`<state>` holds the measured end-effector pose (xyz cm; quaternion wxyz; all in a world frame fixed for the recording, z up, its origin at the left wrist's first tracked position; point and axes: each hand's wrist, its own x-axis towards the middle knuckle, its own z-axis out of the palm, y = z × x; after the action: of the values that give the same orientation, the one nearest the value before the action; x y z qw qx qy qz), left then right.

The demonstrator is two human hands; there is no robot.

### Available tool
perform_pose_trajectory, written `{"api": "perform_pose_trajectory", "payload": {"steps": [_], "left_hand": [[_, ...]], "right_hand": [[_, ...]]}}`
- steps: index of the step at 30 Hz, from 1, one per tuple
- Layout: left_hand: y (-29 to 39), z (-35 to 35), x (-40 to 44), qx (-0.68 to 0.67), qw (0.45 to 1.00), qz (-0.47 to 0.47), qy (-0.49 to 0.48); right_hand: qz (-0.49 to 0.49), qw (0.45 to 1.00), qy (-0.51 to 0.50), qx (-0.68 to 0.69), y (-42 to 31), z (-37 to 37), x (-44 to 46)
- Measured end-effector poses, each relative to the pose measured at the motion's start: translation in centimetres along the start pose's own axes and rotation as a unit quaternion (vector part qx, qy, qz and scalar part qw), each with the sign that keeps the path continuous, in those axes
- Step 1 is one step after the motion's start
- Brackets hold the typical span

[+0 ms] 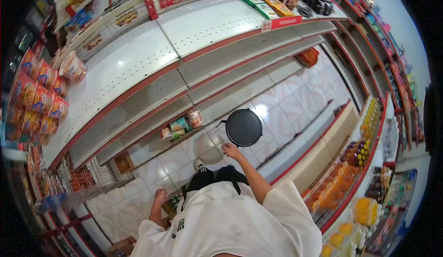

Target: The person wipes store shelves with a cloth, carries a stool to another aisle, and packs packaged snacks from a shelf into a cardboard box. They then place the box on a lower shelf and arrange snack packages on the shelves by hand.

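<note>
In the head view, my right hand (pixel 230 150) hangs over the tiled floor with its fingers loosely bent and nothing visible in them. Just beyond it is a round, flat black top (pixel 243 127) with a raised rim, perhaps a stool; its lower part is hidden. A gap shows between hand and rim. My left hand (pixel 160 196) is low at my left side, fingers slightly curled, and no object shows in it. Near that hand, partly hidden by my body, are some dark green packed goods (pixel 174 200).
A long white shelf unit (pixel 134 56) runs across the front, with noodle packs (pixel 39 90) at left and snack packs (pixel 277 5) at far right. Small packs (pixel 181 126) sit on its lowest shelf. Bottles and orange bags (pixel 339 183) fill the right-hand shelving. White floor tiles (pixel 295 100) lie between.
</note>
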<state>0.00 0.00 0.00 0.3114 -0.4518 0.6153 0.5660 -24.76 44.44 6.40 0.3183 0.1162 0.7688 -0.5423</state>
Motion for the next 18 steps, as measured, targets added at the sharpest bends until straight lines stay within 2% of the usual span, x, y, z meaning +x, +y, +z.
{"api": "perform_pose_trajectory", "payload": {"steps": [2,3,5,7,9,12,14,16,17,18], "left_hand": [[1.4,4.2,4.2,-0.045,0.997,-0.055,-0.011],[0.0,-9.8,-3.1,0.002,0.995,-0.08,0.057],[2.3,-5.5,-0.6,-0.074,0.996,-0.012,0.047],[4.6,-2.1,0.6,-0.068,0.997,0.013,0.026],[6.3,-0.2,0.1,-0.071,0.997,0.043,0.008],[8.2,2.4,-0.7,-0.029,0.997,0.054,-0.04],[8.9,3.6,-1.0,-0.022,0.996,0.061,-0.055],[9.5,4.5,-1.2,-0.009,0.995,0.062,-0.075],[9.9,4.8,-1.1,-0.003,0.995,0.061,-0.078],[10.2,5.1,-1.0,0.01,0.996,0.046,-0.077]], "right_hand": [[-0.028,0.997,0.045,-0.062,0.1,-4.5,1.5],[-0.015,1.0,0.003,0.012,-1.2,7.4,-1.3],[-0.053,0.997,0.003,-0.058,-3.0,3.4,-0.9],[-0.055,0.996,0.034,-0.068,-3.0,1.2,-0.2],[-0.109,0.979,0.041,-0.166,-2.7,0.0,-0.1],[-0.152,0.959,0.066,-0.229,-2.7,-2.1,0.0],[-0.172,0.954,0.093,-0.228,-3.5,-4.8,0.3],[-0.195,0.944,0.166,-0.209,-7.8,-8.6,-1.0],[-0.262,0.917,0.212,-0.216,-9.2,-11.3,-0.6],[-0.178,0.944,0.239,-0.141,-12.2,-14.1,-1.2]]}}
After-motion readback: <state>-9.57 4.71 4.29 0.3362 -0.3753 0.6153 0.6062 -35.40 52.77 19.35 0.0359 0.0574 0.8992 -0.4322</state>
